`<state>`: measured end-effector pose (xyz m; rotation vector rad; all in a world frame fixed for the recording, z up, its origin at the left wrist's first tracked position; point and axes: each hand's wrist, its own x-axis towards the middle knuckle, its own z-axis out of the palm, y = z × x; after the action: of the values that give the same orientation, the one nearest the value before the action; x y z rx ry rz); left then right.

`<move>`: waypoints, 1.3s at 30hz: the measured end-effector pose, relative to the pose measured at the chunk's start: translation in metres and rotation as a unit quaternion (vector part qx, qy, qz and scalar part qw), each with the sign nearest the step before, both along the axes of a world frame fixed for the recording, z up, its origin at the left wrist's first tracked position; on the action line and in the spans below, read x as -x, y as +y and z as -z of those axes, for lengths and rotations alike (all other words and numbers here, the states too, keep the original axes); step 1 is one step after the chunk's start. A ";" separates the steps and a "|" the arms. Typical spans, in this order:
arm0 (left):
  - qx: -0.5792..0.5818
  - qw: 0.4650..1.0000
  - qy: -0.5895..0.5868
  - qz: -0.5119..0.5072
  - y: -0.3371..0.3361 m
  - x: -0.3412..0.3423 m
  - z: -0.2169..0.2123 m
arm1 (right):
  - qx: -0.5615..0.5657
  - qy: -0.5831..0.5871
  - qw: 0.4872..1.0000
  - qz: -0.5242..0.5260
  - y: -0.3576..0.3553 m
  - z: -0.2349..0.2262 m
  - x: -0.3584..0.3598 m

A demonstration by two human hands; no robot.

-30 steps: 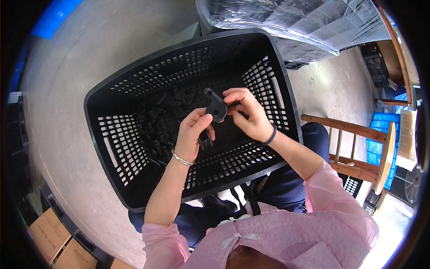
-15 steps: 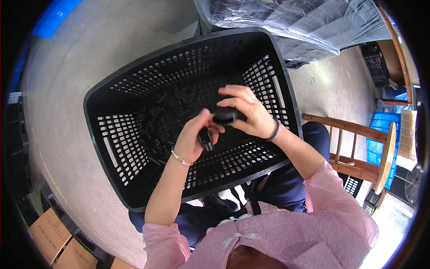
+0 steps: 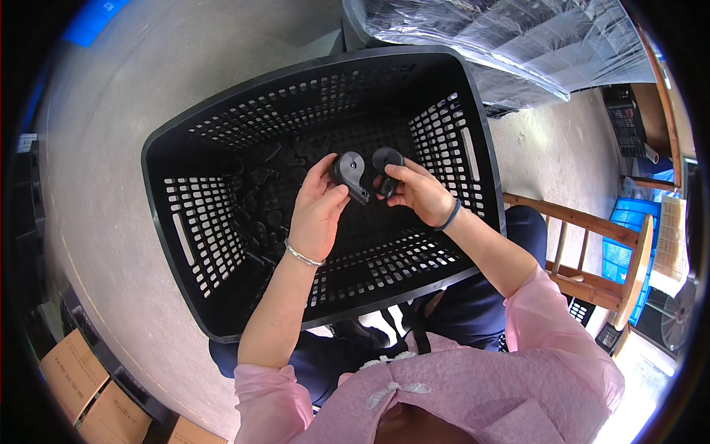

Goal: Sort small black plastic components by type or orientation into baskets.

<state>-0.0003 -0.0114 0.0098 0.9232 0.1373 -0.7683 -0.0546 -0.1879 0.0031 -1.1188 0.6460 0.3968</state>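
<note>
My left hand [image 3: 319, 207] is closed round a black plastic part [image 3: 349, 170] with a round disc, a small hub at its middle and a short arm slanting down to the right. Just beside it, my right hand [image 3: 418, 191] grips a second black part [image 3: 387, 158], whose round face points up; a smaller dark piece of it shows below, by the fingertips. The two parts are close but apart. Both hands are over the large black crate [image 3: 157, 214] with slotted walls. Several similar dark pieces [image 3: 255, 222] lie in its left half, their shapes hard to make out.
Plastic-wrapped goods [image 3: 510, 37] stand beyond the crate at the upper right. To the right is a wooden chair [image 3: 584, 222], with blue crates [image 3: 625, 229] behind it. Cardboard boxes [image 3: 74, 370] sit at the lower left. Grey floor [image 3: 111, 185] runs along the left.
My hands have turned over and moved slightly apart, so the round faces of both black parts now show. My left hand has risen a little.
</note>
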 end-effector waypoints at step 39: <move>-0.152 0.983 -0.082 -0.061 -0.005 -0.002 0.001 | -0.518 -0.105 0.849 -0.024 0.005 -0.020 0.004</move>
<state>0.0014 -0.0164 0.0093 1.2520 0.1685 -0.5626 -0.0589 -0.1833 0.0236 -0.1251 0.1310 0.5582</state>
